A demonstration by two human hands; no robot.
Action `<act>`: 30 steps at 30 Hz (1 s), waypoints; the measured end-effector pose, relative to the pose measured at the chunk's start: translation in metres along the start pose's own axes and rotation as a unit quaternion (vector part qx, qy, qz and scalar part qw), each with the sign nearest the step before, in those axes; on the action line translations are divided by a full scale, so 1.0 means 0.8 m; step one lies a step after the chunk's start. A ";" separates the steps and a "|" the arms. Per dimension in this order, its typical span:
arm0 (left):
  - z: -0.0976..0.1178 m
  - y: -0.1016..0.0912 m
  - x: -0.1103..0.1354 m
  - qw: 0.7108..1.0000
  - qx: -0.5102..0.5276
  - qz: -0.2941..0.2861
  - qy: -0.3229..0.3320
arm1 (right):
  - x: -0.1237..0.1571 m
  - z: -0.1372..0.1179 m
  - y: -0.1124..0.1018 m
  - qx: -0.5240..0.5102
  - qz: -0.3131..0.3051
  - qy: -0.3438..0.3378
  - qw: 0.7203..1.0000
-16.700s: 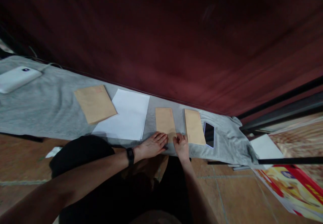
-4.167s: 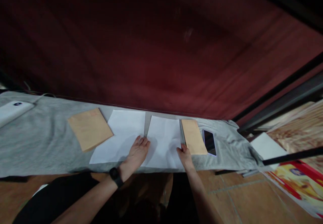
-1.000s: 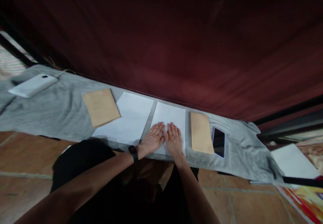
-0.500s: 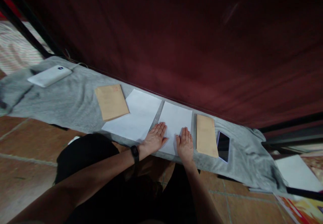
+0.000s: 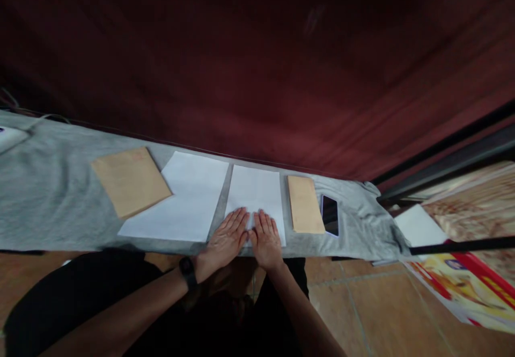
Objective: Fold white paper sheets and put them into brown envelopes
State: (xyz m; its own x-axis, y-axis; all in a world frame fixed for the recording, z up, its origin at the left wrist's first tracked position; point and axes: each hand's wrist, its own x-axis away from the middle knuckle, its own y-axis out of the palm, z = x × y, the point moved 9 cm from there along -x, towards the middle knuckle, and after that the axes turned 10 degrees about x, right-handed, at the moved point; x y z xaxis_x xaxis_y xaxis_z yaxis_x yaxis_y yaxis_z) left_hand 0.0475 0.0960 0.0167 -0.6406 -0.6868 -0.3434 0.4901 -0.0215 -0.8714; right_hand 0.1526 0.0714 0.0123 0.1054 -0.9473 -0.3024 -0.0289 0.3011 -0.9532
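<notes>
A white sheet of paper (image 5: 255, 185) lies on the grey cloth, and both hands rest on its near part. My left hand (image 5: 227, 236) is flat with fingers stretched out on the sheet's near left. Beside it, thumbs almost meeting, my right hand (image 5: 266, 240) presses flat with fingers extended. Left of this sheet is a larger spread of white paper (image 5: 189, 201), whose left side lies partly under a brown envelope (image 5: 131, 180). A narrower stack of brown envelopes (image 5: 304, 204) sits to the right of the sheet.
A phone (image 5: 330, 215) lies right of the narrow envelopes. Grey cloth (image 5: 56, 185) covers the long narrow surface, with a dark red wall (image 5: 241, 78) behind it. Part of a white device (image 5: 10, 138) with a cable shows at far left. A colourful box (image 5: 462, 287) is at lower right.
My hands have come closer together on the sheet, the right one moving left toward the left one. The camera view has turned to the right. The papers and envelopes keep their arrangement.
</notes>
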 end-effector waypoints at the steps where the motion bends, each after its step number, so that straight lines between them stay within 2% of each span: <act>1: -0.001 -0.001 0.001 1.000 0.002 0.002 -0.003 | 0.002 0.005 -0.001 0.006 0.001 0.006 1.000; 6: -0.012 -0.004 0.007 1.000 0.009 -0.011 -0.015 | 0.014 0.029 -0.005 0.025 0.005 0.032 0.999; 12: -0.022 0.003 0.017 0.997 0.005 -0.075 -0.011 | 0.037 0.050 -0.014 0.047 0.023 0.056 0.997; 17: -0.014 -0.004 0.022 0.992 -0.009 -0.122 -0.009 | 0.058 0.063 -0.019 0.063 0.033 0.057 0.996; 23: -0.010 0.005 0.027 0.985 -0.013 -0.173 -0.014 | 0.070 0.061 -0.026 0.061 0.052 0.025 0.996; 27: -0.013 0.013 0.032 0.985 -0.030 -0.170 -0.004 | 0.073 0.057 -0.029 0.057 0.051 0.018 0.997; 30: -0.014 0.004 0.033 0.986 -0.031 -0.165 0.017 | 0.075 0.054 -0.030 0.052 0.047 0.018 0.997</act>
State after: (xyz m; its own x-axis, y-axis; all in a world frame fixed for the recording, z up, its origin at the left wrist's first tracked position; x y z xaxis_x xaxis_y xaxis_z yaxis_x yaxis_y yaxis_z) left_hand 0.0253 0.0859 0.0009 -0.7786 -0.6256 -0.0484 0.2155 -0.1942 -0.9570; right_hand 0.2023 0.0115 0.0174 0.0703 -0.9174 -0.3918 0.0666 0.3962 -0.9157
